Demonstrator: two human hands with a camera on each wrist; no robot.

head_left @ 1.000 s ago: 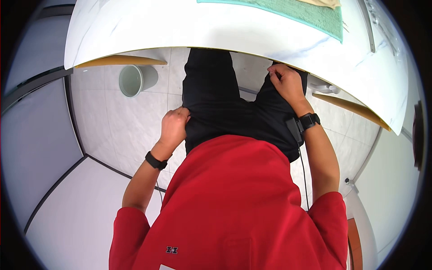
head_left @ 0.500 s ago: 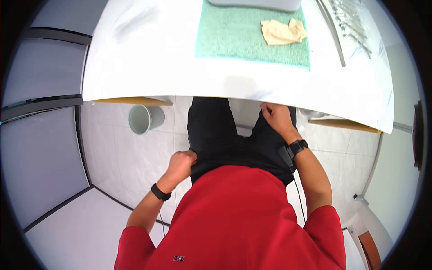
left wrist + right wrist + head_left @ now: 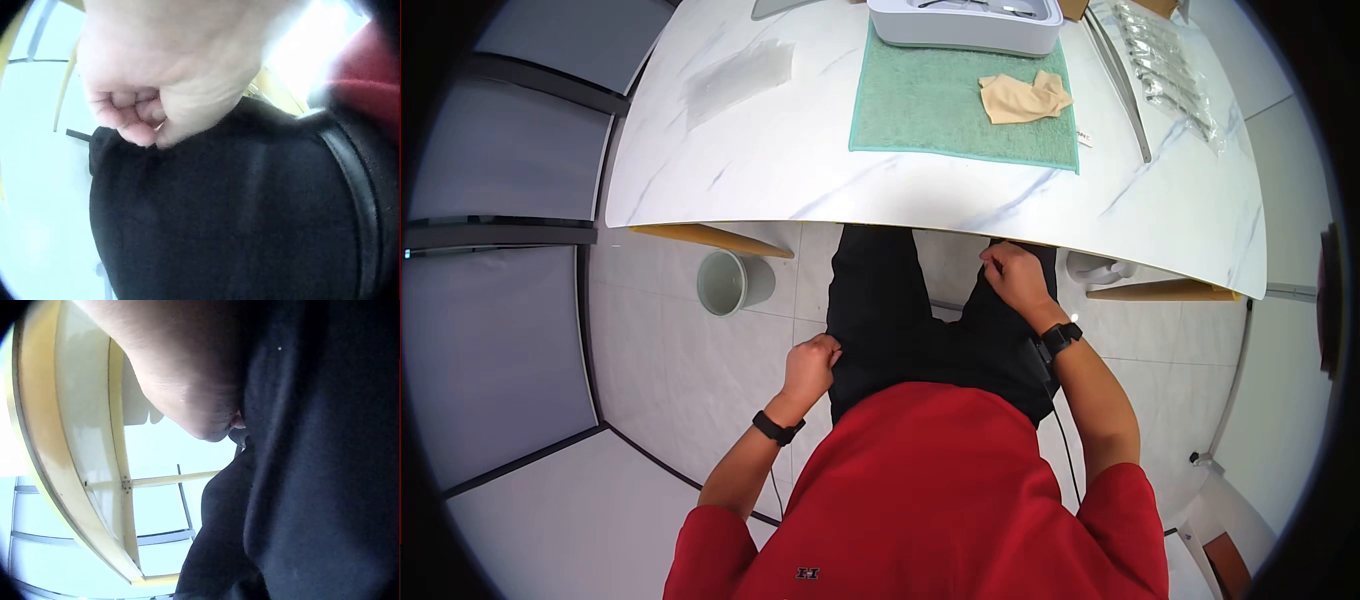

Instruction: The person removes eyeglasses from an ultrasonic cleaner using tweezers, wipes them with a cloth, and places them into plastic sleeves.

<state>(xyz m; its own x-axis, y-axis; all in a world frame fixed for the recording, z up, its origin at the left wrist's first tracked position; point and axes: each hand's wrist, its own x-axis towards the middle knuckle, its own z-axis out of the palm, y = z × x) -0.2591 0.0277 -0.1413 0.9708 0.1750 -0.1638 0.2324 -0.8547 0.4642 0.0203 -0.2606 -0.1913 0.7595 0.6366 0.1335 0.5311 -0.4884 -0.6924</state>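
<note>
My left hand (image 3: 810, 369) rests at the side of the thigh in black trousers (image 3: 882, 290), fingers loosely curled and holding nothing. Up close in the left wrist view, the hand's fingers (image 3: 134, 119) bend in toward the thumb against the dark cloth. On the other thigh lies my right hand (image 3: 1018, 278), just below the table edge, also loosely curled with nothing visible in it. In the right wrist view its fingers are mostly hidden behind the hand (image 3: 181, 381) and the trousers. On the table ahead, a beige cloth (image 3: 1025, 98) lies crumpled on a green towel (image 3: 940, 110).
A white tub (image 3: 965, 30) with glasses inside stands on the towel's far part. Clear plastic packets (image 3: 1165, 65) lie at the right beside a long grey strip (image 3: 1122, 85). A translucent sleeve (image 3: 740, 80) lies at the left of the white table (image 3: 800, 180). Below stands a bin (image 3: 725, 283).
The head view has tilted up, bringing the towel, beige cloth, tub and packets into sight. Both hands stay on the thighs.
</note>
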